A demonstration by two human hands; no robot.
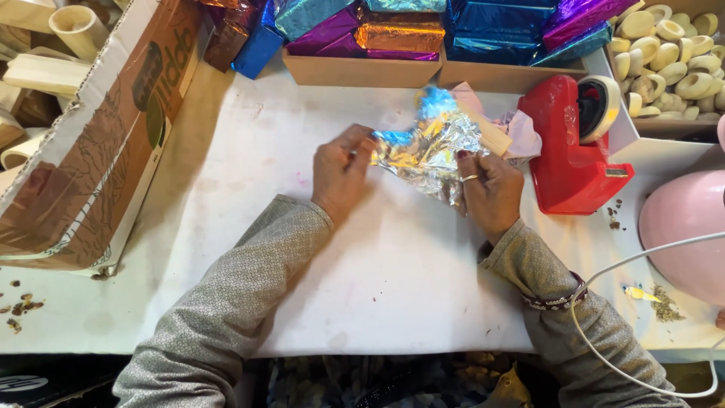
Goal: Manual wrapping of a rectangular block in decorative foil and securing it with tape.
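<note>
On white table (393, 279), left hand (341, 172) pinching crumpled foil sheet (427, 147) at its nine o'clock edge, right hand (489, 189) gripping its five o'clock edge, red tape dispenser (570, 155) at three o'clock.

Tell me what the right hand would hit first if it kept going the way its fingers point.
The right hand points up-left into the crinkled foil sheet it already grips; past that, probably the cardboard tray of foil-wrapped packs, though depth is unclear.

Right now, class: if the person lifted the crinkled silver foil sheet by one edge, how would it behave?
The crinkled silver foil sheet would probably feel very light. Its sharp creases suggest it holds folds rather than draping. It looks thin, so the left hand and right hand could likely tear it.
</note>
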